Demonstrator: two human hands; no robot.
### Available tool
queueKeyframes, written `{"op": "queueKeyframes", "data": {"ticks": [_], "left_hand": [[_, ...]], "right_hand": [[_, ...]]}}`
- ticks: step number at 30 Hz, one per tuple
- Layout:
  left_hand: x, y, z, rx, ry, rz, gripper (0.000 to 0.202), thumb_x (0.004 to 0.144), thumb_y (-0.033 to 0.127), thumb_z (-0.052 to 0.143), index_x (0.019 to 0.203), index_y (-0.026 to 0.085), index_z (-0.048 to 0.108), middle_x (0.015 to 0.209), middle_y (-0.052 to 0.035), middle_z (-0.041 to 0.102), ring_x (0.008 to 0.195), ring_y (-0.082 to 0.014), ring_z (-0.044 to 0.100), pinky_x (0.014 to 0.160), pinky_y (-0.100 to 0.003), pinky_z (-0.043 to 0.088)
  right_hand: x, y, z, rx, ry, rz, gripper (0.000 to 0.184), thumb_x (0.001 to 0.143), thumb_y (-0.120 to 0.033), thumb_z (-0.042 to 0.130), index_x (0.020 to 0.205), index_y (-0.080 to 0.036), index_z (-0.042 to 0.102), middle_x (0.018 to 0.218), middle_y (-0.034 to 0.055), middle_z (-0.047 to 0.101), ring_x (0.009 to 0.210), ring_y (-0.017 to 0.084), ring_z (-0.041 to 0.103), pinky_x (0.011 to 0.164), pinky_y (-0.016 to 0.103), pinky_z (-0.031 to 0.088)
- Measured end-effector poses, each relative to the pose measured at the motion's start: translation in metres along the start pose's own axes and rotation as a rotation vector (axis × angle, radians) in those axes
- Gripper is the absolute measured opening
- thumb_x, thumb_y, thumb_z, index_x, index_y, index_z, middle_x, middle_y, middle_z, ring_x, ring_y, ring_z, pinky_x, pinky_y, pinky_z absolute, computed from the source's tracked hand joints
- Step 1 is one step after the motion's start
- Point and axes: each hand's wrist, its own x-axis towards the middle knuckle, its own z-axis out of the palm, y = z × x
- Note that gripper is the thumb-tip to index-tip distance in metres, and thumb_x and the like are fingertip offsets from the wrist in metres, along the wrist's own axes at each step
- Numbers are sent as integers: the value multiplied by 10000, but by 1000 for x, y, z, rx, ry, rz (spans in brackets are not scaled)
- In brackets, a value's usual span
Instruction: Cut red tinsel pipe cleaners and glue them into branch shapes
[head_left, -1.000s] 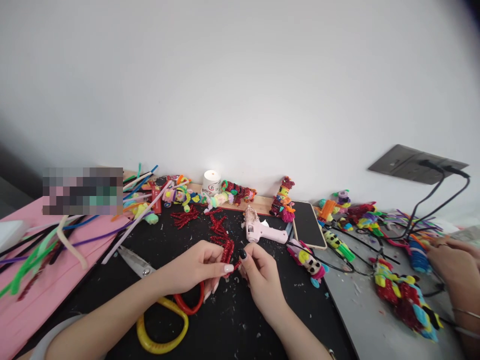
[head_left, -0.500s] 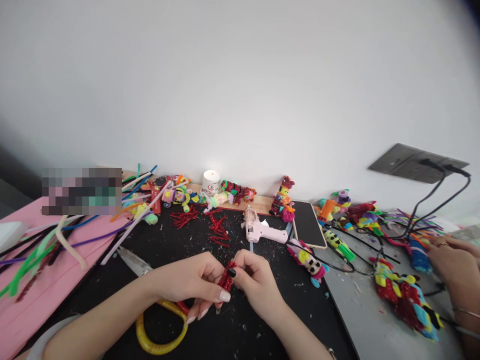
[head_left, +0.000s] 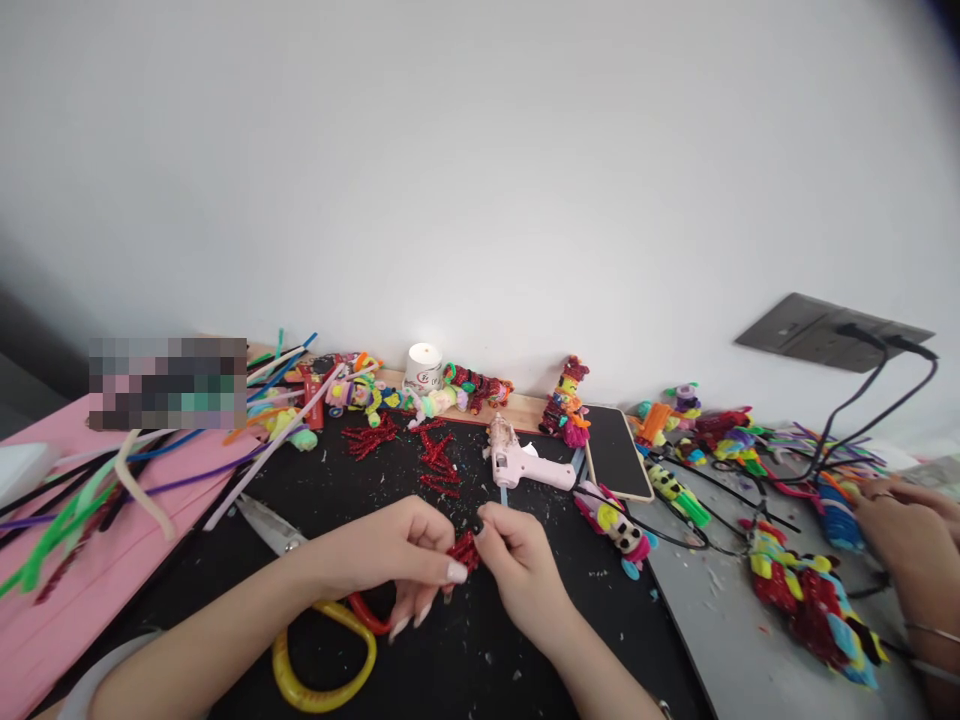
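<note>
Between my hands, above the black work surface, is a small bundle of red tinsel pipe cleaner (head_left: 465,549). The thumb and fingers of my left hand (head_left: 382,550) are closed on its left side. My right hand (head_left: 521,560) pinches at its right end with thumb and forefinger; the fingertips partly hide the contact. Scissors with a yellow and a red handle (head_left: 324,697) lie under my left wrist, their blades (head_left: 262,520) pointing up left. Cut red tinsel pieces (head_left: 439,455) and another red pile (head_left: 370,436) lie beyond my hands.
A pale pink glue gun (head_left: 532,468) lies beyond my right hand, beside a phone (head_left: 616,452). Pipe-cleaner figures (head_left: 568,400) and a paper cup (head_left: 423,369) line the wall. Loose pipe cleaners (head_left: 82,520) cover the pink board. Another person's hand (head_left: 896,520) is at right.
The red bundle has turned from nearly upright to more slanted in my fingers. My right hand has shifted slightly right, and the left fingertips have moved a little to the right.
</note>
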Motion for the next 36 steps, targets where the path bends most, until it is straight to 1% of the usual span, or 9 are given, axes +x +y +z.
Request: {"op": "queueKeyframes", "data": {"ticks": [3, 6, 8, 10, 13, 17, 22, 28, 36], "left_hand": [[4, -1, 2, 17, 168, 103, 284, 741, 360, 683, 637, 150, 524, 532, 13, 648, 361, -83, 549, 364, -155, 407], [6, -1, 6, 149, 305, 156, 223, 730, 314, 691, 667, 146, 559, 566, 10, 660, 410, -101, 582, 418, -183, 449], [7, -2, 9, 278, 391, 206, 197, 763, 295, 654, 659, 141, 591, 564, 10, 650, 428, -107, 591, 448, -193, 459], [7, -2, 11, 441, 462, 285, 222, 806, 272, 604, 629, 140, 608, 546, 16, 627, 439, -105, 593, 479, -192, 454], [6, -2, 11, 716, 531, 416, 256, 844, 224, 568, 606, 143, 620, 516, 27, 593, 464, -93, 585, 537, -182, 435], [5, -3, 10, 945, 555, 520, 293, 884, 227, 530, 612, 151, 608, 532, 17, 593, 525, -98, 571, 576, -182, 406], [3, -6, 8, 1061, 468, 580, 312, 899, 204, 488, 603, 159, 578, 541, 15, 583, 531, -96, 545, 576, -186, 386], [3, -4, 9, 956, 468, 541, 356, 889, 237, 509, 544, 157, 547, 496, 20, 576, 488, -86, 535, 555, -175, 393], [2, 1, 9, 858, 499, 509, 315, 873, 262, 530, 584, 153, 590, 514, 18, 593, 500, -97, 573, 558, -178, 428]], "right_hand": [[1, 6, -1, -40, 175, 26, 363, 889, -298, 406, 561, -202, 285, 549, -57, 280, 530, 99, 263, 496, 236, 211], [1, 10, 0, -54, 311, 65, 358, 890, -338, 405, 577, -207, 289, 557, -59, 278, 527, 99, 254, 483, 234, 208], [1, 10, 1, -52, 341, 81, 352, 890, -347, 402, 586, -208, 292, 564, -58, 281, 531, 99, 254, 481, 231, 211], [1, 11, 2, -49, 331, 83, 346, 890, -344, 393, 588, -207, 295, 567, -55, 287, 535, 99, 257, 483, 231, 216], [2, 12, 4, -42, 306, 90, 342, 889, -342, 375, 585, -207, 296, 562, -53, 288, 531, 99, 256, 481, 234, 214], [3, 15, 5, -50, 283, 92, 342, 889, -353, 366, 588, -204, 303, 569, -48, 292, 540, 102, 263, 488, 238, 217], [2, 13, 6, -58, 263, 87, 347, 886, -343, 364, 576, -206, 290, 562, -48, 289, 538, 103, 266, 488, 241, 212], [3, 12, 6, -29, 268, 86, 341, 875, -337, 382, 572, -209, 288, 558, -55, 279, 535, 101, 262, 491, 238, 214], [2, 15, 6, 28, 286, 74, 348, 897, -358, 393, 590, -199, 357, 566, -52, 331, 534, 107, 297, 500, 238, 241]]}}
